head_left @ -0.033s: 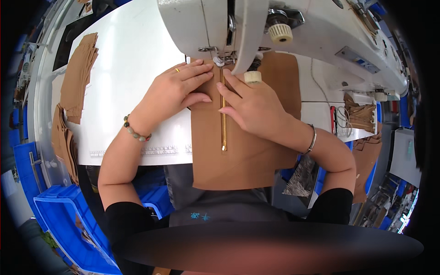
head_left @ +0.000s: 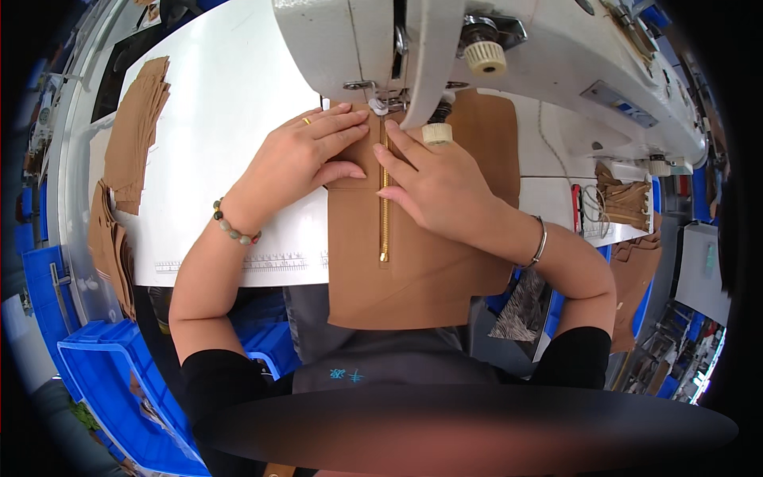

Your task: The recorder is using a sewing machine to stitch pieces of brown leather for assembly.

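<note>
A brown fabric panel (head_left: 421, 294) lies under the presser foot (head_left: 380, 106) of a white sewing machine (head_left: 548, 63), its near end hanging over the table edge. A brass zipper (head_left: 385, 222) runs lengthwise down it, with its far end near the foot. My left hand (head_left: 306, 151) presses flat on the panel's left edge, fingers stretched toward the foot. To the right of the zipper my right hand (head_left: 437, 179) rests on the panel, fingers spread, with fingertips beside the zipper teeth. The needle's point is too small to make out.
Stacks of cut brown pieces (head_left: 137, 135) lie on the left of the white table (head_left: 214, 103), which has a printed ruler (head_left: 238, 263). More brown pieces (head_left: 624, 199) lie at the right beside a looped cord. Blue bins (head_left: 119, 381) stand below at the left.
The panel and zipper have shifted slightly to the left at their near end. My right hand has moved a little left with them; my left hand is nearly still.
</note>
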Demonstrator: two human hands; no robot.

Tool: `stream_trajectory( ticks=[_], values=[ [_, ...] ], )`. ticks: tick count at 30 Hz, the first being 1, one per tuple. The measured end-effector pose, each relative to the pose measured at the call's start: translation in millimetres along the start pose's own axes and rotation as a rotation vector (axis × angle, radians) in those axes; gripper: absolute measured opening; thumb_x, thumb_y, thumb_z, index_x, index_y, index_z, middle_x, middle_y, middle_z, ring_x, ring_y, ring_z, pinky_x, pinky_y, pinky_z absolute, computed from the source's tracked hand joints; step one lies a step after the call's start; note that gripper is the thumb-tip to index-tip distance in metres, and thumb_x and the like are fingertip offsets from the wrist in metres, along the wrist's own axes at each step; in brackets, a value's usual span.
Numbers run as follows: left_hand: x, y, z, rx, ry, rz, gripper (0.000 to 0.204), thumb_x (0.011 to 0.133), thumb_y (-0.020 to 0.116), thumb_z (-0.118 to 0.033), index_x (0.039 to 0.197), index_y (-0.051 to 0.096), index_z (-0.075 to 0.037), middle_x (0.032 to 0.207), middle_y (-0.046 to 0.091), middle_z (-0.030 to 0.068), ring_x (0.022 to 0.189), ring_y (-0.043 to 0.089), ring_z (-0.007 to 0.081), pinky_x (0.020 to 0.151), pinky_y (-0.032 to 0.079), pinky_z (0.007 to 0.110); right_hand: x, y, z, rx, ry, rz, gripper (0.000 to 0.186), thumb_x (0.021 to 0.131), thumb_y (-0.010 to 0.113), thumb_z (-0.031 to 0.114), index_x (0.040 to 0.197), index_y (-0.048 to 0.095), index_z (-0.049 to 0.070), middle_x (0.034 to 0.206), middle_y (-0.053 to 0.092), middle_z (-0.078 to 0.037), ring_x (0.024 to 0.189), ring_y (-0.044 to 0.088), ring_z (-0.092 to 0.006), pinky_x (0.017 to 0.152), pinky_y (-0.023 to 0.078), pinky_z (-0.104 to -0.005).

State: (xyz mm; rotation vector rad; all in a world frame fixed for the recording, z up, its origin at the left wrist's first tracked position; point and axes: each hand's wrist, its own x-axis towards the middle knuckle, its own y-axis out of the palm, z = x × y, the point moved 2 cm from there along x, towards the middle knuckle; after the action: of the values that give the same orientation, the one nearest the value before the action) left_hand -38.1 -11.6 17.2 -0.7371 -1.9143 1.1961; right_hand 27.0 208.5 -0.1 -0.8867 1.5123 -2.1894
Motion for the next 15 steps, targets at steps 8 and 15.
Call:
stream_trajectory(
  ticks=[8,15],
  values=[
    [-0.3,-1.5,-5.7,0.04,-0.048,0.07,0.064,0.08,0.077,-0.047,0.128,0.071,-0.005,0.14,0.066,0.0069,0.134,0.059,0.0266,0.113,0.047,0.043,-1.2,1.0,-0.5,0.044,-0.036,-0.117,0.055,0.082,0.08,0.036,0.122,0.071,0.0,0.102,0.067,-0.01,0.102,0.059,-0.03,0.098,0.049,-0.0424],
    [-0.5,-1.2,-6.4,0.049,-0.062,0.061,0.065,0.079,0.077,-0.049,0.127,0.071,-0.006,0.139,0.067,0.0064,0.134,0.059,0.0263,0.114,0.046,0.044,-0.6,-1.4,-2.4,0.036,-0.054,-0.132,0.055,0.081,0.081,0.038,0.122,0.072,0.002,0.104,0.068,-0.009,0.1,0.059,-0.0291,0.102,0.047,-0.043]
  ],
)
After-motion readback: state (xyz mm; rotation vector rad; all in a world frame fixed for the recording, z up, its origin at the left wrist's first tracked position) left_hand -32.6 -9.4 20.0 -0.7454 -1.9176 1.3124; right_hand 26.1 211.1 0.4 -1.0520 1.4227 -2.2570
